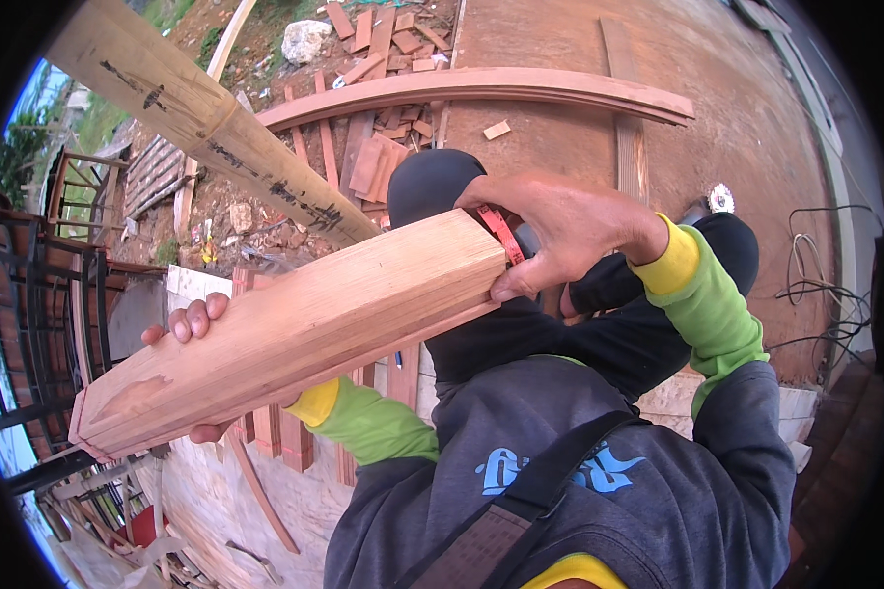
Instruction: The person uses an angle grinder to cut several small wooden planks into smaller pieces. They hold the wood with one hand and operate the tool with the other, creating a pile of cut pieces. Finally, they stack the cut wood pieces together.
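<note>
A thick bundle of pale reddish wooden boards (295, 314) slants across in front of my body, its layers showing along the near side. My left hand (194, 319) grips it from below toward the left end; the fingertips curl over the far edge, while the palm is hidden under the wood. At the right end, my right hand (560, 231) spans the end face, with the thumb on the near corner and the fingers by the far one. Between that hand and the end face sits a red strip with dark marks (501, 234); its kind is unclear.
A thick bamboo pole (216, 128) rises at the left. Long planks (491, 86) lie across the ground ahead, beside scattered wood offcuts (388, 162). A toothed metal disc (721, 198) is by my right knee, and dark cables (820, 285) lie at the right.
</note>
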A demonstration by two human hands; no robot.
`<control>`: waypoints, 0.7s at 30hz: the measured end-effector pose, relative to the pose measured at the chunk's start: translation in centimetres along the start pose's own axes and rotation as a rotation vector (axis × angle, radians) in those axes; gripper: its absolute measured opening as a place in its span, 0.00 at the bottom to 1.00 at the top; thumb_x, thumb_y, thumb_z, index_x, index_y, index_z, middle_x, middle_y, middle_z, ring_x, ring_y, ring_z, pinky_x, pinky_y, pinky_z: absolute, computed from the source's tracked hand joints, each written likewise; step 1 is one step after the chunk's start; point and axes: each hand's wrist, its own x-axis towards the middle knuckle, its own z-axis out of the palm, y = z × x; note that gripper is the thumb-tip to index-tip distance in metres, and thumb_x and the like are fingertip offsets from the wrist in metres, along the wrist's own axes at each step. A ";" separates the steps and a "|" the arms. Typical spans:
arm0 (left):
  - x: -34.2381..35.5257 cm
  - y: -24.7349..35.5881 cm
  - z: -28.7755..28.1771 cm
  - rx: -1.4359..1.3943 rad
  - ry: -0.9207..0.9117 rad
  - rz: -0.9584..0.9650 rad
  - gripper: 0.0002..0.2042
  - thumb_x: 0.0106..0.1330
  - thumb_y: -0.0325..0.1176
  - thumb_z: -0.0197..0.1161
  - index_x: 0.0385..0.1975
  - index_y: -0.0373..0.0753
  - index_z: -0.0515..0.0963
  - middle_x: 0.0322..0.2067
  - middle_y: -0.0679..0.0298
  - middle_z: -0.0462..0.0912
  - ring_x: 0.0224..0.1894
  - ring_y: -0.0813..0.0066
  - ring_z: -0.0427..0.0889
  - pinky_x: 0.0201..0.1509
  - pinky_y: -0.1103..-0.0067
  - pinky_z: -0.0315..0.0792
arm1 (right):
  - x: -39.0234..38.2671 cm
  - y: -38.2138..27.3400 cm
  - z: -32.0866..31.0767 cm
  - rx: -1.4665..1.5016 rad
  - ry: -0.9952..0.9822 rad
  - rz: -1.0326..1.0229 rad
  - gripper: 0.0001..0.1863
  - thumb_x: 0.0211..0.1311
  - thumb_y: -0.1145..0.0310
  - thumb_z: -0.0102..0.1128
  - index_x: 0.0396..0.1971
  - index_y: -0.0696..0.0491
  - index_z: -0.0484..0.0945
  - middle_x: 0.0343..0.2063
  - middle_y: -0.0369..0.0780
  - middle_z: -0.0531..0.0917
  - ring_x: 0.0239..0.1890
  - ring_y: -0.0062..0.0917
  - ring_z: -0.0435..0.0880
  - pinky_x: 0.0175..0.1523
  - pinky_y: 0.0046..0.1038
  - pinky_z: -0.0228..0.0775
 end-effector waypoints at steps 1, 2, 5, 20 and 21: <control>0.0 -0.2 -0.1 -0.005 0.014 0.012 0.46 0.40 0.52 0.76 0.58 0.34 0.63 0.44 0.55 0.69 0.50 0.60 0.69 0.65 0.62 0.58 | -0.4 0.8 0.0 0.059 0.050 -0.031 0.39 0.43 0.53 0.74 0.50 0.64 0.72 0.35 0.48 0.82 0.38 0.34 0.83 0.43 0.31 0.74; 0.0 -0.4 0.1 0.006 0.034 0.020 0.46 0.40 0.51 0.76 0.58 0.34 0.64 0.43 0.56 0.68 0.50 0.60 0.69 0.65 0.62 0.58 | -0.8 1.0 0.0 0.123 0.049 -0.005 0.39 0.44 0.54 0.74 0.52 0.64 0.71 0.37 0.47 0.82 0.38 0.32 0.83 0.44 0.29 0.75; -0.1 -0.9 0.3 0.045 0.051 0.020 0.45 0.41 0.53 0.75 0.59 0.36 0.63 0.44 0.56 0.69 0.51 0.59 0.69 0.65 0.59 0.58 | -1.8 1.0 0.0 0.313 0.030 0.094 0.40 0.49 0.54 0.71 0.58 0.62 0.68 0.41 0.44 0.80 0.39 0.25 0.83 0.45 0.26 0.75; -1.5 -0.8 -1.6 0.216 0.051 -0.052 0.49 0.42 0.56 0.76 0.63 0.40 0.58 0.44 0.54 0.69 0.50 0.59 0.69 0.62 0.58 0.59 | -4.8 18.1 -0.9 0.348 0.785 0.702 0.44 0.61 0.43 0.60 0.64 0.63 0.61 0.41 0.46 0.76 0.39 0.26 0.79 0.36 0.27 0.77; -1.5 -1.0 -1.2 0.201 0.053 -0.055 0.49 0.42 0.56 0.76 0.63 0.40 0.58 0.44 0.55 0.69 0.49 0.59 0.69 0.61 0.59 0.59 | -4.3 18.8 -0.6 0.321 0.802 0.682 0.44 0.60 0.43 0.61 0.63 0.65 0.62 0.37 0.45 0.77 0.35 0.25 0.80 0.33 0.25 0.76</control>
